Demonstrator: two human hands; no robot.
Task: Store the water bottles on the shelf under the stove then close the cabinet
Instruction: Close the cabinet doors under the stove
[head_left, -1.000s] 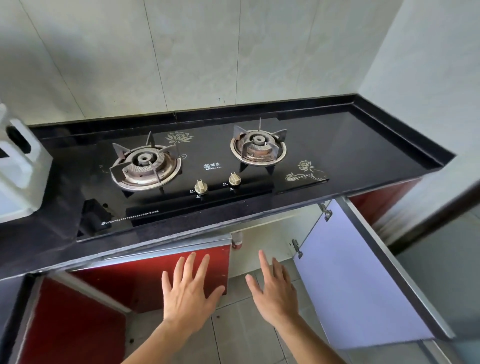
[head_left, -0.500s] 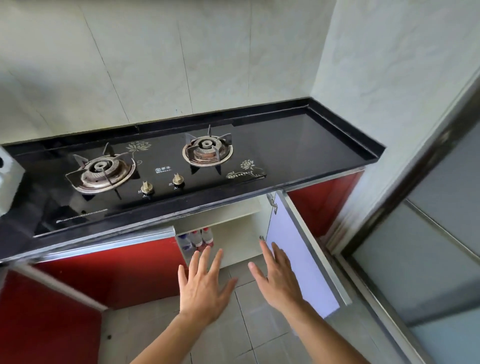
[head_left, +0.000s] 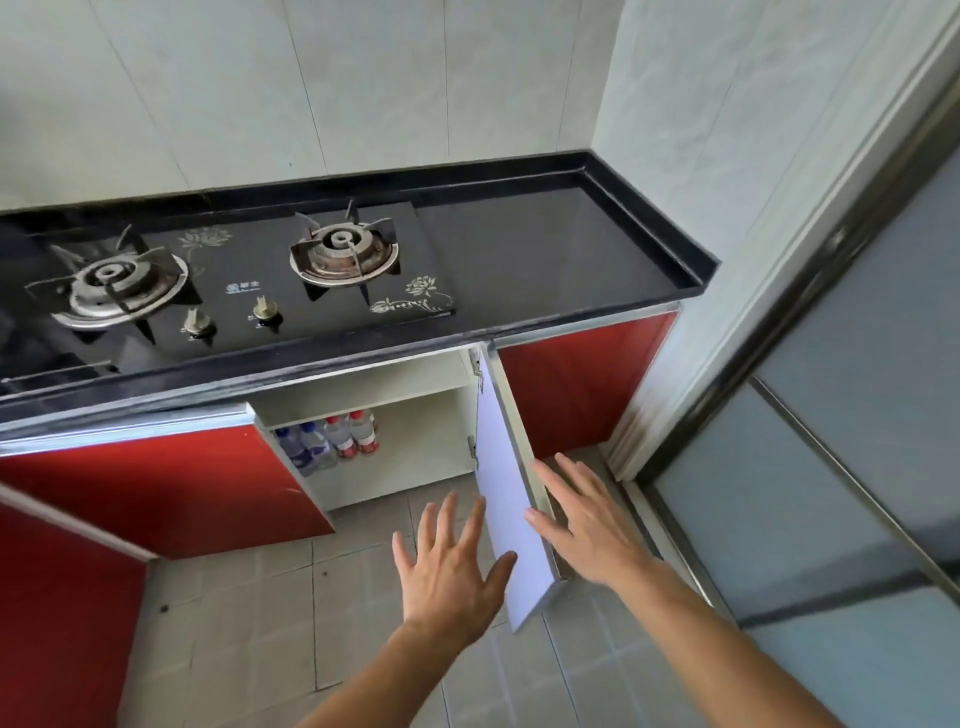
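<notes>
Several clear water bottles (head_left: 332, 439) with blue and red caps stand upright at the left of the white shelf (head_left: 415, 467) under the black two-burner stove (head_left: 234, 275). The cabinet's right door (head_left: 511, 519) stands open, its pale inner face turned left. My right hand (head_left: 587, 519) lies flat with straight fingers against the door's outer side and edge. My left hand (head_left: 452, 566) hovers with spread fingers just left of the door, holding nothing.
A red cabinet door (head_left: 156, 483) left of the opening stands ajar, and another red door (head_left: 62, 613) juts out at the far left. A red panel (head_left: 576, 384) sits right of the opening. A sliding glass door (head_left: 831, 467) frames the right. Grey floor tiles (head_left: 249, 623) lie below.
The view has shifted right and back, bringing the bottles on the shelf into sight. My right hand has moved from inside the door to its outer side; my left hand followed rightward.
</notes>
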